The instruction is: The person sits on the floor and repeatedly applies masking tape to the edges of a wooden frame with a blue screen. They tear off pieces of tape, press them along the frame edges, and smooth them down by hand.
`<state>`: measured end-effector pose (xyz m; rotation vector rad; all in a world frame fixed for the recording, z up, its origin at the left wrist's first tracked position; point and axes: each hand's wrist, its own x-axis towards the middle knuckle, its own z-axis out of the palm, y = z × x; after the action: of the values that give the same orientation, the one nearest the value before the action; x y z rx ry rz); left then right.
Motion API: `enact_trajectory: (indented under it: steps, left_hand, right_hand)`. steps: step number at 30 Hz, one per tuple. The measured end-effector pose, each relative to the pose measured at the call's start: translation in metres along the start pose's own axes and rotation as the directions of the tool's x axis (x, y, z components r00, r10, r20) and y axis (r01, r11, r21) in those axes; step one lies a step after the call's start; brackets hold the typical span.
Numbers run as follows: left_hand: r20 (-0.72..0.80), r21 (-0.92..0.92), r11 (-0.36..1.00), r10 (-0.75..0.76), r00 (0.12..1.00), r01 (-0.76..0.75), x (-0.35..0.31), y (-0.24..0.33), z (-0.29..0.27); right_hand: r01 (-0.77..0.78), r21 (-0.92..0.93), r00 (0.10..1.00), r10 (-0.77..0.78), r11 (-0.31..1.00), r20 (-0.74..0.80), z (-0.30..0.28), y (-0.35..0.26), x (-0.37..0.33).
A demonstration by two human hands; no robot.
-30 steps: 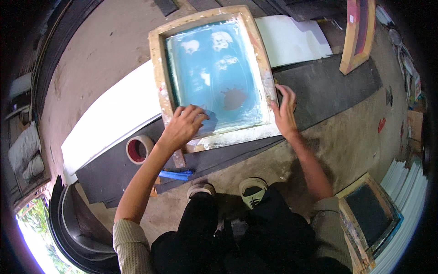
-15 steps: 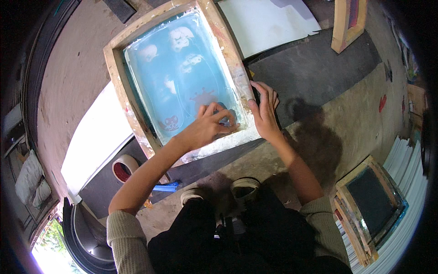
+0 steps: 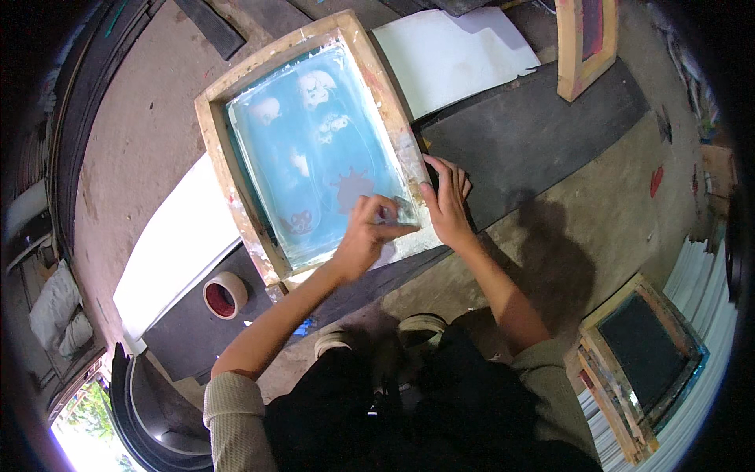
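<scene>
A wooden screen-printing frame (image 3: 217, 147) with blue-coated mesh (image 3: 314, 177) lies tilted in front of me. The mesh bears pale cartoon shapes, a greyish crowned figure (image 3: 354, 189) and a small reddish one at the lower left. My left hand (image 3: 368, 234) bends over the near right corner inside the frame, fingers curled and pressed together. Whatever they pinch is hidden; a shiny, clear patch (image 3: 406, 211) shows beside the fingertips. My right hand (image 3: 448, 203) grips the frame's right side near that corner, thumb on top and fingers over the outer edge.
Black sheeting (image 3: 535, 134) lies under the frame, with white sheets (image 3: 456, 59) at the back and left. A tape roll (image 3: 225, 296) sits near left, a blue item (image 3: 303, 326) by my left forearm. Other frames stand far right (image 3: 568, 59) and near right (image 3: 629, 405).
My left hand has drawn in slightly, its fingers more bunched, uncovering more of the crowned figure. My right hand keeps its hold on the frame. The whole view has shifted a little.
</scene>
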<state>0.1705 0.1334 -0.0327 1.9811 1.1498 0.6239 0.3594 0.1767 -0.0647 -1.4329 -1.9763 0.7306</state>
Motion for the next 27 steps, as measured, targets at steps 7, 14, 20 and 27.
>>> enact_trajectory:
  steps: [7,14,20,27]
  left_hand:
    - [0.38,0.56,0.689,0.281,0.881,-0.461,0.002,-0.032,-0.024]
    - [0.323,0.722,0.561,0.247,0.914,-0.406,-0.001,-0.032,-0.016]
    - [0.287,0.711,0.589,0.258,0.923,-0.385,-0.001,-0.036,-0.017]
    - [0.336,0.627,0.637,0.298,0.893,-0.448,-0.011,-0.051,-0.031]
  right_hand:
    - [-0.013,0.004,1.0,0.013,1.0,-0.002,0.003,0.0,-0.001]
    - [-0.024,-0.002,0.999,0.024,1.0,-0.025,0.002,-0.001,-0.002]
    - [-0.028,0.001,1.0,0.028,1.0,-0.001,0.001,0.001,0.0]
    - [-0.019,-0.008,1.0,0.019,1.0,0.016,0.002,0.005,-0.005]
